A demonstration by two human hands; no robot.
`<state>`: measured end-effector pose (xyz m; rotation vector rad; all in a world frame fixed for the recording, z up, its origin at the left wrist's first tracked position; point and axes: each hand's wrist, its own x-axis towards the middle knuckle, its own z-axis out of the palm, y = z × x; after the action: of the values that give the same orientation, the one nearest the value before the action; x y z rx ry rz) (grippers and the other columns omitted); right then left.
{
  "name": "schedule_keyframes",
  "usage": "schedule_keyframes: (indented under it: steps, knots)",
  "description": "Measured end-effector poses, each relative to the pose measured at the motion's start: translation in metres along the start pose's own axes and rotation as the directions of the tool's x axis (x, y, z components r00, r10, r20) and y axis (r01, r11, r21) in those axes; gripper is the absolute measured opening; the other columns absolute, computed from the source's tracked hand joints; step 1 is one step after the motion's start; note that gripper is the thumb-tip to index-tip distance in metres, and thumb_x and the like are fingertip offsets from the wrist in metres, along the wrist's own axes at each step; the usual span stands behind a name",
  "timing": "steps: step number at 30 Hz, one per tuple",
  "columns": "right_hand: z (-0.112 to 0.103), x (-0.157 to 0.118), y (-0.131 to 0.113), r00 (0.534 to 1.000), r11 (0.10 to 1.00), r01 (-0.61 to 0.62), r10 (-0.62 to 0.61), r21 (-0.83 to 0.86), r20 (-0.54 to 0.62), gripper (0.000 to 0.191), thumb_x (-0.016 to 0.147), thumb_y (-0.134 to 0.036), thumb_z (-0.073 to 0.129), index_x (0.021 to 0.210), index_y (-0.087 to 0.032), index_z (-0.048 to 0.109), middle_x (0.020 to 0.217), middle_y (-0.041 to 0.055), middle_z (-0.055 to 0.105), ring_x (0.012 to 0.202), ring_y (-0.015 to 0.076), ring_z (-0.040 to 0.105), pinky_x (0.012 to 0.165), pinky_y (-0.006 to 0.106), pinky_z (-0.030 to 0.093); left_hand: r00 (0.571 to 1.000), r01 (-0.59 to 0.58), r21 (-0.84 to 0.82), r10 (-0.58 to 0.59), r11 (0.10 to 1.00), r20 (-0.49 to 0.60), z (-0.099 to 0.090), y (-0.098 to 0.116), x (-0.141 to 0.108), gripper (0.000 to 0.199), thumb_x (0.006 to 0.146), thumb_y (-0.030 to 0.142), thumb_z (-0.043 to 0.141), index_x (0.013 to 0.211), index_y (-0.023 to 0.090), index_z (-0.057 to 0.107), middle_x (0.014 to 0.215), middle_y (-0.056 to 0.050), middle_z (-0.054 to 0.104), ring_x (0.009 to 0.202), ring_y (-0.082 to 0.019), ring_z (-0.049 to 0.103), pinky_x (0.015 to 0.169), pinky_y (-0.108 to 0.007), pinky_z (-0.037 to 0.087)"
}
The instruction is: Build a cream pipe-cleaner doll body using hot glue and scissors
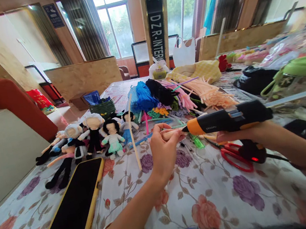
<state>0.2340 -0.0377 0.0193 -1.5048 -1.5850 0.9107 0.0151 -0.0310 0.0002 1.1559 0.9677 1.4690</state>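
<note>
Floral cloth (206, 215) covers the table, printed with roses and running to the near edge. Take the small pale piece (169, 134) in the person's fingers as the centre of a dial, twelve pointing away. Nearest, at eight o'clock, a phone (67, 210) in a yellow case lies face up, its screen dark. At four o'clock are red-handled scissors (236, 159), just under the right forearm.

At the centre, the left hand (163, 150) pinches the pale piece between thumb and fingers. From three o'clock, the right hand (253, 134) is wrapped around the handle of an orange and black glue gun (226, 119), nozzle toward the left fingertips; whether the trigger is squeezed, I cannot tell. Nor can I tell whether the nozzle touches the piece.

Gluing seems the step in hand. As I judge it, the next move calls for a steady pinch, a small dab of glue and fingertips kept off the hot nozzle.

Farther off, toward ten o'clock, several small dolls (94, 137) sit grouped. Around twelve lies a blue bundle (146, 96) of craft stems, with a peach bundle (211, 92) toward two. Beyond, windows (114, 22) light the room.
</note>
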Motion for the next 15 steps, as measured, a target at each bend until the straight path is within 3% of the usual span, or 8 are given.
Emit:
schedule_keyframes:
  steps: [3,15]
  knots:
    - [-0.0002,-0.0008,-0.0024,0.997,0.998,-0.038,0.035,0.042,0.073,0.022,0.054,-0.038,0.078,0.069,-0.026,0.069,0.073,-0.0011,0.07,0.08,0.0262,0.064,0.075,0.036,0.051,1.0,-0.016,0.014,0.017,1.0,-0.002,-0.0002,0.0001,-0.0001,0.024,0.072,0.023,0.065,0.085,0.019,0.045,0.077,-0.003,0.068,0.073,-0.018,0.069,0.075,-0.037,0.055]
    - [0.001,-0.0034,-0.0029,1.0,1.0,-0.009,0.009,0.019,0.015,0.038,0.051,-0.043,0.079,0.083,-0.025,0.07,0.085,0.0004,0.072,0.09,0.0314,0.064,0.089,0.046,0.048,0.987,-0.135,0.137,0.145,0.981,-0.07,0.0003,0.0015,-0.0014,0.024,0.071,0.028,0.066,0.082,0.022,0.046,0.074,0.0,0.069,0.072,-0.017,0.068,0.07,-0.028,0.051]
